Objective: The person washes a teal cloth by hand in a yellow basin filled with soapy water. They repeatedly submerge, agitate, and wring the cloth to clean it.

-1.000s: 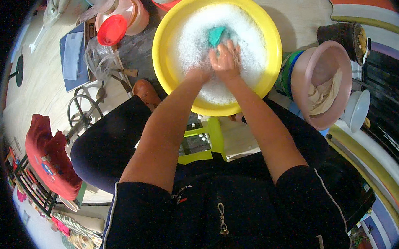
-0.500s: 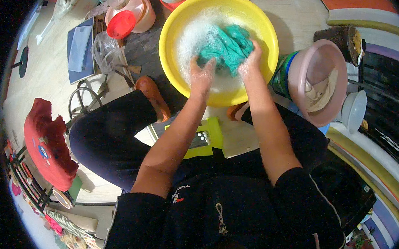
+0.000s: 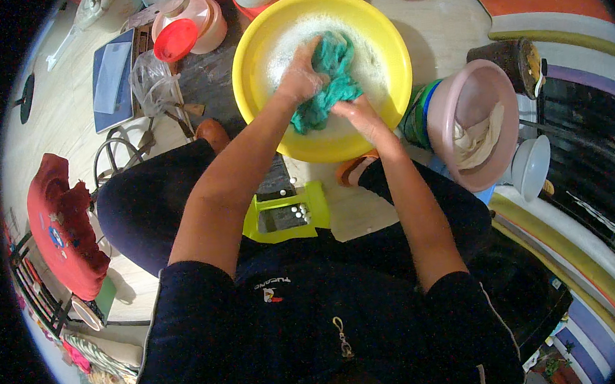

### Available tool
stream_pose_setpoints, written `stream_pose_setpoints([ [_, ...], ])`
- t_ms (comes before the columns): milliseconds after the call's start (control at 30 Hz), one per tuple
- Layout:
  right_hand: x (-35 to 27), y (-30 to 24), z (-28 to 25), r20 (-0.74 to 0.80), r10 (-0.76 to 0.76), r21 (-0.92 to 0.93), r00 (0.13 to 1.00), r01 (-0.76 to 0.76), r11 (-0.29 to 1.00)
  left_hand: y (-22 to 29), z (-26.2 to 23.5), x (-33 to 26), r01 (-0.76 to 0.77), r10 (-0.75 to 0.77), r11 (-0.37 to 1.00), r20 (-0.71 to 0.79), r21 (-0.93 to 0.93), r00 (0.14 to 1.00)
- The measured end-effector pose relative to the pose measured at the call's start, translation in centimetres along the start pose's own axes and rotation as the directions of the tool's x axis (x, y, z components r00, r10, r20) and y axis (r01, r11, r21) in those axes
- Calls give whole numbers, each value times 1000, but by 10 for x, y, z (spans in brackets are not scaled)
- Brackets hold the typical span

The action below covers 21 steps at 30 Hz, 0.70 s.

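Observation:
A wet, crumpled green cloth (image 3: 335, 85) lies in the yellow basin (image 3: 401, 81), among white suds (image 3: 373, 54). My left hand (image 3: 301, 73) is closed on the cloth's upper left side, wet with foam. Lower and to the right, my right hand (image 3: 360, 113) grips the cloth near its lower edge, its fingertips partly hidden in the folds. The cloth hangs down to the left, below my left hand. What kind of garment or cloth it is, I cannot make out.
A pink tub (image 3: 507, 120) with cream cloth stands to the right of the basin. Pink containers with a red lid (image 3: 175, 39), a plastic bag (image 3: 153, 82) and a blue flat board (image 3: 114, 80) lie to the left. A lime-green frame (image 3: 316, 202) with small white pieces sits between my legs.
My left hand has moved up over the cloth, and my right hand has come down and inward. The cloth is bunched and turned differently, stretching lower left. The whole view has shifted slightly.

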State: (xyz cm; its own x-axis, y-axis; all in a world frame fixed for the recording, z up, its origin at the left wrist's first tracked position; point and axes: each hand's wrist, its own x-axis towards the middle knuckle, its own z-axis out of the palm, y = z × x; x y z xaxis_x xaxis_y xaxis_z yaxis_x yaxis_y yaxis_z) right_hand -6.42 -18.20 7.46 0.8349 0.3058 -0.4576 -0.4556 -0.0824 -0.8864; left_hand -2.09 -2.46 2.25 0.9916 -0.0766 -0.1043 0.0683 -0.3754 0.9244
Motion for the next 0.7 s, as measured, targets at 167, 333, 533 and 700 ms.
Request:
stream_pose_setpoints([
  [167, 28, 40, -62, 49, 317, -773, 947, -165, 612, 27, 9, -30, -79, 57, 906, 66, 415, 996],
  [333, 53, -16, -44, -300, -175, -598, 938, -42, 800, 38, 13, -69, -42, -68, 778, 150, 627, 986],
  [533, 95, -13, 34, -411, 23, -783, 911, -366, 503, 27, 20, -63, -73, -236, 700, 326, 710, 916],
  [700, 136, 30, 20, -408, -78, -764, 910, -294, 574, 23, 15, -70, -87, -221, 693, 325, 716, 919],
])
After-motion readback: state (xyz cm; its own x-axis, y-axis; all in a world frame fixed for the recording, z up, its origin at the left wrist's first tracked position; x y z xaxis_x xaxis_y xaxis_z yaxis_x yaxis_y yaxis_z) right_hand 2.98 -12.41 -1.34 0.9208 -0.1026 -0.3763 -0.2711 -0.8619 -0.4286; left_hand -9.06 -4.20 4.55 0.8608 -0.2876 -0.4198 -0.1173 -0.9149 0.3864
